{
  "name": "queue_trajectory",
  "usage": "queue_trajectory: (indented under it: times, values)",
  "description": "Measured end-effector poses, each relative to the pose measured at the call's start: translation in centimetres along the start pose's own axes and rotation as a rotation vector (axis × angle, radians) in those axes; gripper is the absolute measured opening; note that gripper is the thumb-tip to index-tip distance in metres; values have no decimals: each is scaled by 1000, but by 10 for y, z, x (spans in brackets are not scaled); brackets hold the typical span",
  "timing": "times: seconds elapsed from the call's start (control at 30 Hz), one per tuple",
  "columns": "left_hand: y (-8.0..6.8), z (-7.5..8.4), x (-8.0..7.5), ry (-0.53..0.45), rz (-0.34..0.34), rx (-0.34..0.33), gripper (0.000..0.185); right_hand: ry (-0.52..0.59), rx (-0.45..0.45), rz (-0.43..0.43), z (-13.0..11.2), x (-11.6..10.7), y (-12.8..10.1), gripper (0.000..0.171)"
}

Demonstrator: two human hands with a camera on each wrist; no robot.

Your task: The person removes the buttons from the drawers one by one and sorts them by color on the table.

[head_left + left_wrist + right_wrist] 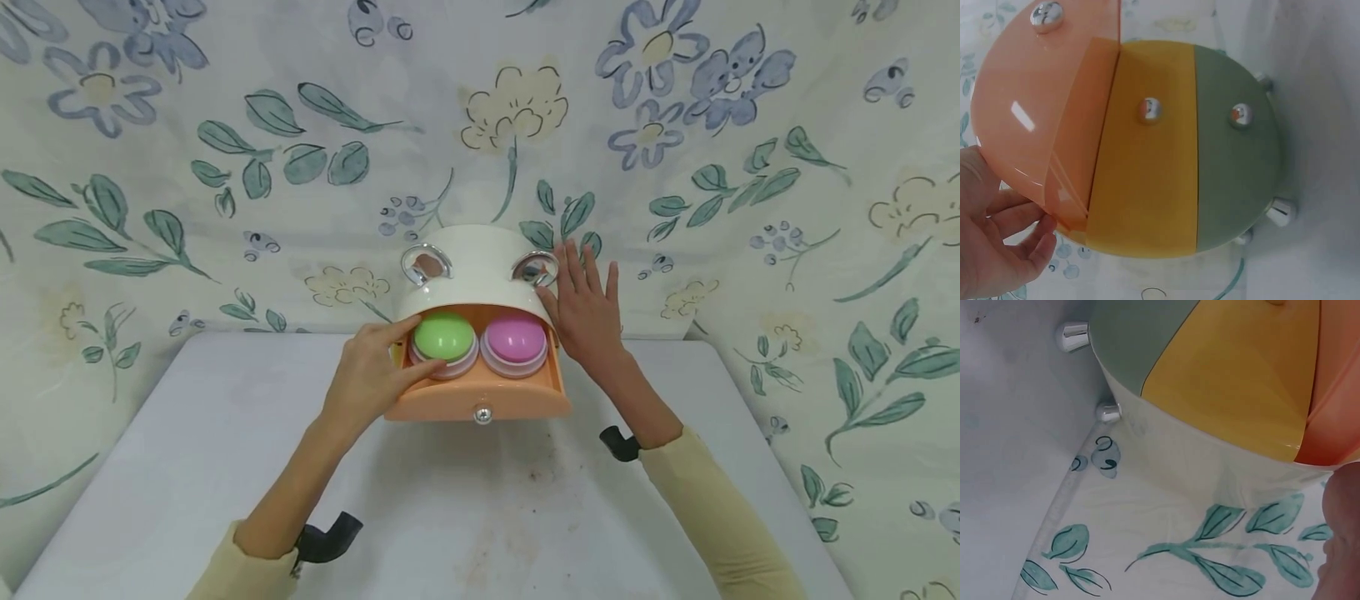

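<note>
Small cream drawer cabinet is standing at the back of the white counter, against the floral cloth backdrop. Its top peach drawer is sitting pulled out toward the person, exposing two domed capsules side by side: a green one on the left, a pink one on the right.

Left hand is reaching into the drawer and grasping the green capsule, index finger lying over the dome's near edge and thumb coming in low at its rim, apparently to get purchase on a smooth round shape seated in the tray.

Right hand is lying flat, fingers straight and released, palm pressing against the cabinet's right side. Judgement: this is bracing the light cabinet so it is not sliding or tipping while the other hand is working in the extended drawer.

Left wrist view is showing the yellow drawer and green drawer below, both closed, each with a chrome knob, and chrome feet resting on the counter
</note>
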State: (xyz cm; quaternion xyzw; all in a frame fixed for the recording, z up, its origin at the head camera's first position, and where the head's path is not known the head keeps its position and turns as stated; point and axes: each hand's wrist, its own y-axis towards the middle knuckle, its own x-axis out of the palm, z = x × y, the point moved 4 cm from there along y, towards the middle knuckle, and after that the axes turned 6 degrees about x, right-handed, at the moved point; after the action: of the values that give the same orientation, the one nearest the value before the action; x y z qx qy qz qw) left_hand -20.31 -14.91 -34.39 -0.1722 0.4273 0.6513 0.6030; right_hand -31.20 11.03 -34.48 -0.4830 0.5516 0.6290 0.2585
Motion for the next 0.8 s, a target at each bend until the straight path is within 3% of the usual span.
queue_trajectory:
  times: [0.3,0.47,0.8]
  values:
    - [4,-2,1,30,-14,30,68,16,12,-20,0,0,0,68]
    - [4,-5,3,29,-5,15,69,13,8,-9,0,-1,0,68]
    - [5,-10,5,-95,-6,0,67,9,16,-11,-1,-2,0,67]
